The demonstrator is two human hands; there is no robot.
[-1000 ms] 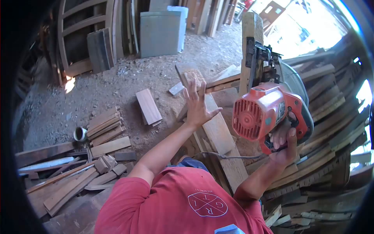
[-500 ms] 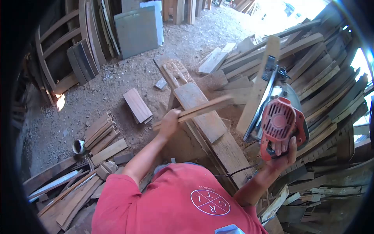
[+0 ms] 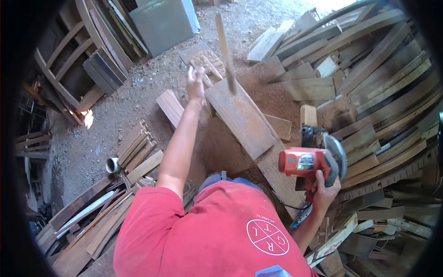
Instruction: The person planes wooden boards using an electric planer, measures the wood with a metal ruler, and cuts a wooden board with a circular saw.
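Note:
In the head view my left hand [image 3: 195, 84] is stretched forward with its fingers apart and nothing in it. To its right, a narrow wooden strip [image 3: 224, 53] stands nearly upright in the view, separate from the hand, its lower end blurred over the flat board. That board [image 3: 241, 121] lies on a longer plank [image 3: 281, 177], with sawdust around it. My right hand [image 3: 326, 190] is wrapped round the handle of a red circular saw [image 3: 302, 161]. The saw is held to the right of the plank, with a piece of wood [image 3: 308, 115] along its base.
Stacked offcuts [image 3: 369, 106] fill the right side. Two short boards [image 3: 170, 106] lie on the ground near my left forearm. At the left are more scraps [image 3: 101, 221] and a round container [image 3: 112, 165]. Wooden frames [image 3: 69, 46] and a grey panel [image 3: 164, 25] stand farther back.
My left hand took hold of the strips, then let go and moved forward; one strip now stands apart from it. The saw in my right hand has turned and moved lower.

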